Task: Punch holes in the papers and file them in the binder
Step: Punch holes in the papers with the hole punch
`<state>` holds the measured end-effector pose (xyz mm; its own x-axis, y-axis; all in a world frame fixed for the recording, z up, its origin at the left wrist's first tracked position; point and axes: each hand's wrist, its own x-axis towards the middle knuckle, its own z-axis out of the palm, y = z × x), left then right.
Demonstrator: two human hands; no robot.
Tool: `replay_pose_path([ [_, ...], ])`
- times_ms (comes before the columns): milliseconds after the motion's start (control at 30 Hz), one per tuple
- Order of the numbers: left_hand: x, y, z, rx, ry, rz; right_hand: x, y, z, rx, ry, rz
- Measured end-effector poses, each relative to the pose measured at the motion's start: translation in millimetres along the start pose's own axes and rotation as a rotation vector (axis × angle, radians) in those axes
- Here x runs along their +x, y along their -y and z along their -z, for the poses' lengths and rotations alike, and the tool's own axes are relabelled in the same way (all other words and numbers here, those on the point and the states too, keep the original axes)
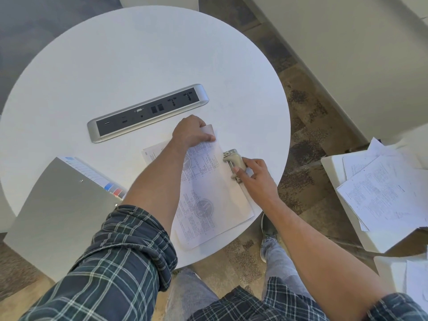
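Lying shut, binder (pixel 58 212) holds tabbed dividers (pixel 92 174).

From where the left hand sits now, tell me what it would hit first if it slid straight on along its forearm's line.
Most likely nothing: beyond the left hand, gripping the printed paper stack, lies bare white round table. The silver socket strip sits just left of that line.

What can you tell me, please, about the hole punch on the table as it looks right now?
The hole punch is small, with a beige lever over a silvery metal base. It sits near the right edge of the round white table, against the right edge of the printed papers. The right hand grips it from the near side, while the left hand holds the papers' far end.
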<state>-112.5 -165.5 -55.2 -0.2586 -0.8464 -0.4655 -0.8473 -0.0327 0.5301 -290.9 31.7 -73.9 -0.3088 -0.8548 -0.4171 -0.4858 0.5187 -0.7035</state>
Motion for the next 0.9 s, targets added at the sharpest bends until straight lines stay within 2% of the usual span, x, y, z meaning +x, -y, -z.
replay_pose_path([
  [333,-5.5,1.0,-7.9,-0.036,0.0,0.012,-0.4,0.3,-2.8,-0.102,-0.038,0.026],
  [567,-15.7,-6.1,-17.1,0.071,-0.084,0.025,0.4,9.6,-15.2,-0.306,-0.224,0.128],
  [900,-19.8,-6.4,-27.0,0.092,-0.134,0.022,5.0,-14.3,-39.9,-0.245,-0.426,0.25],
])
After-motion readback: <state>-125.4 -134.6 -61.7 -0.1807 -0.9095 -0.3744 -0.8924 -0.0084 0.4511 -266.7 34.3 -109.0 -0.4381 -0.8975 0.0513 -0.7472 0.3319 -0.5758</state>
